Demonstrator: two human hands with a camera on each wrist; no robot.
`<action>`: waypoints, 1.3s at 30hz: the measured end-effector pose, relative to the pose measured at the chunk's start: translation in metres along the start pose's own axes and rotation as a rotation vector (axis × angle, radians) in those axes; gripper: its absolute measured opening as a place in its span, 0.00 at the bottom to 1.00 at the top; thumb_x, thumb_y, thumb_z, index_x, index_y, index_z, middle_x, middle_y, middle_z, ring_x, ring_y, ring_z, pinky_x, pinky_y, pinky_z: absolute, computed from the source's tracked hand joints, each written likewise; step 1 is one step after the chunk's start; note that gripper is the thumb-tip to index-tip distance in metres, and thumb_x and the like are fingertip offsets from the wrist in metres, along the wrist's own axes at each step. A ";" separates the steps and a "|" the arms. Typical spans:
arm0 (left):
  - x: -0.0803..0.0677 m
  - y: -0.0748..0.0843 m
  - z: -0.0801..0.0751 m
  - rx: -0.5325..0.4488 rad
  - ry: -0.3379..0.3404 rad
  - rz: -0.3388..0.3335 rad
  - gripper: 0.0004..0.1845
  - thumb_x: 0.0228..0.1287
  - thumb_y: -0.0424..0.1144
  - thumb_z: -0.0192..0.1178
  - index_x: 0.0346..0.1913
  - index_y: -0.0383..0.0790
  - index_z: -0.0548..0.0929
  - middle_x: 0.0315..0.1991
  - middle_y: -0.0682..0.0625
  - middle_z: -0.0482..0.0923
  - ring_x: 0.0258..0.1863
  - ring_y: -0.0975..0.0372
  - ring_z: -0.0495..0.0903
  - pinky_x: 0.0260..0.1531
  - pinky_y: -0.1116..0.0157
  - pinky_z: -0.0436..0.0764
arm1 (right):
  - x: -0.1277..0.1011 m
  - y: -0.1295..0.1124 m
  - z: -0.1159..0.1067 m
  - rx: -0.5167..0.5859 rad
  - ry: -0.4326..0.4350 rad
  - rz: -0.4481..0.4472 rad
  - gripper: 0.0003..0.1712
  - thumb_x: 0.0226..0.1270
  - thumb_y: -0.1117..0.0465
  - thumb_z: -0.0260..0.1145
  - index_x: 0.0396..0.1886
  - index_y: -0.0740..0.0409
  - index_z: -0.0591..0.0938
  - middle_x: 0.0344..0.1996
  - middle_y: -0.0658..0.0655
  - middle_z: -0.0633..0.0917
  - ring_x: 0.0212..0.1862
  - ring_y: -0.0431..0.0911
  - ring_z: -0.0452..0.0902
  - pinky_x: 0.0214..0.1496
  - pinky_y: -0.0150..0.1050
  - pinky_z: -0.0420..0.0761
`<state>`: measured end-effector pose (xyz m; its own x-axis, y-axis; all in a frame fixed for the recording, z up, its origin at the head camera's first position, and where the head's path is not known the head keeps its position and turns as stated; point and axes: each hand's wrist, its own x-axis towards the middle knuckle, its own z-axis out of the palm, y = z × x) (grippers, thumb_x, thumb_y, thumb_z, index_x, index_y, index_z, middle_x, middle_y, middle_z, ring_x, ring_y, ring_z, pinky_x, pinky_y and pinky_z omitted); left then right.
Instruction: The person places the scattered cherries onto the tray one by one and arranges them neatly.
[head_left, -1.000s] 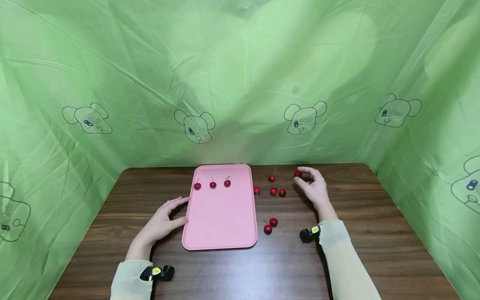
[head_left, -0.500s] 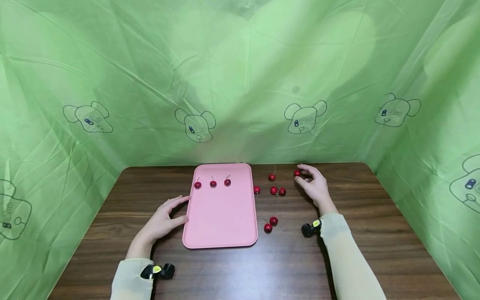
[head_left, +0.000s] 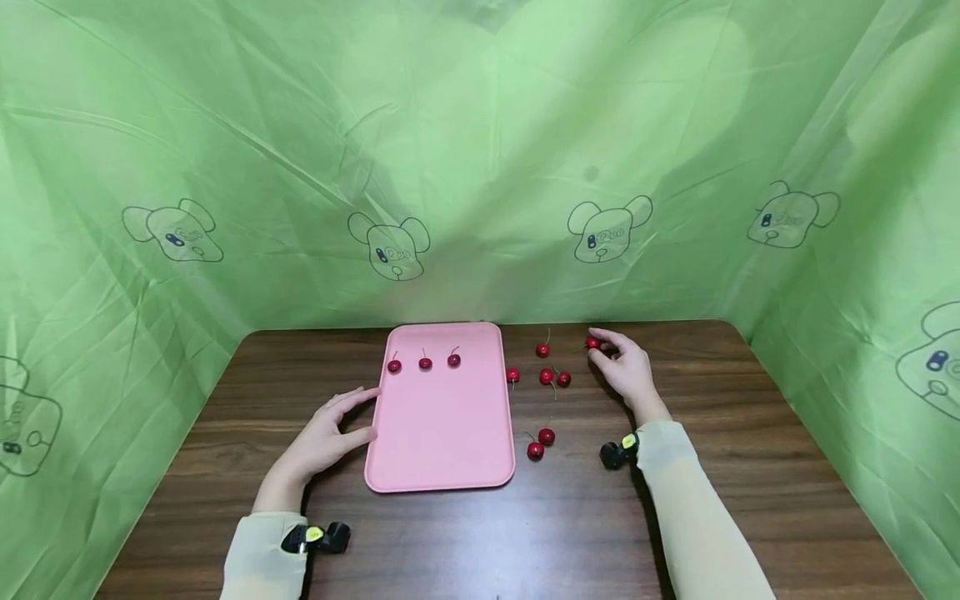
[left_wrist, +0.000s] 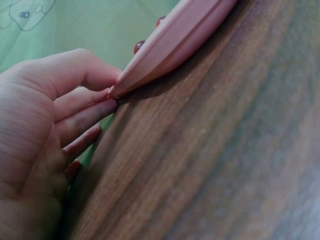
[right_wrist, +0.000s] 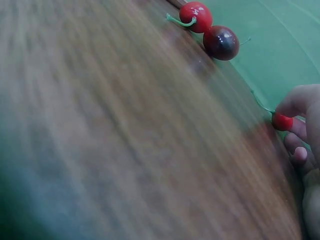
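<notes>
The right hand (head_left: 626, 369) pinches a red cherry (head_left: 593, 342) between thumb and fingertips at the far right of the desk (head_left: 750, 467), apparently in order to lift it by its body rather than its stem. The left hand (head_left: 330, 429), fingers relaxed and extended, touches the left edge of the pink tray (head_left: 442, 433), seemingly steadying it. Three cherries (head_left: 424, 363) stand in a row near the tray's far edge, stems up; six loose cherries (head_left: 546, 377) lie on the desk between tray and right hand. The left wrist view shows what the head view cannot: the fingertips (left_wrist: 107, 102) meet the tray's rim at desk level. The right wrist view shows the pinched cherry's green stem (right_wrist: 262, 104) protruding and a pair of cherries (right_wrist: 210, 29) beyond.
</notes>
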<state>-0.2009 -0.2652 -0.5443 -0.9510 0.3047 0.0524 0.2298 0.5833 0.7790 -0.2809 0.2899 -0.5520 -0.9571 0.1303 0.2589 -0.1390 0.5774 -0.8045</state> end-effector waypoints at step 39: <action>0.000 0.000 0.001 -0.016 0.011 0.015 0.35 0.69 0.43 0.77 0.77 0.44 0.80 0.80 0.30 0.67 0.81 0.34 0.61 0.74 0.29 0.60 | -0.005 0.000 -0.005 0.012 -0.210 -0.101 0.17 0.69 0.69 0.74 0.55 0.54 0.93 0.54 0.58 0.91 0.61 0.55 0.80 0.66 0.54 0.74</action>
<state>-0.2003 -0.2647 -0.5446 -0.9497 0.3049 0.0713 0.2411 0.5666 0.7879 -0.2744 0.2933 -0.5506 -0.9699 -0.0990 0.2225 -0.2386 0.5692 -0.7868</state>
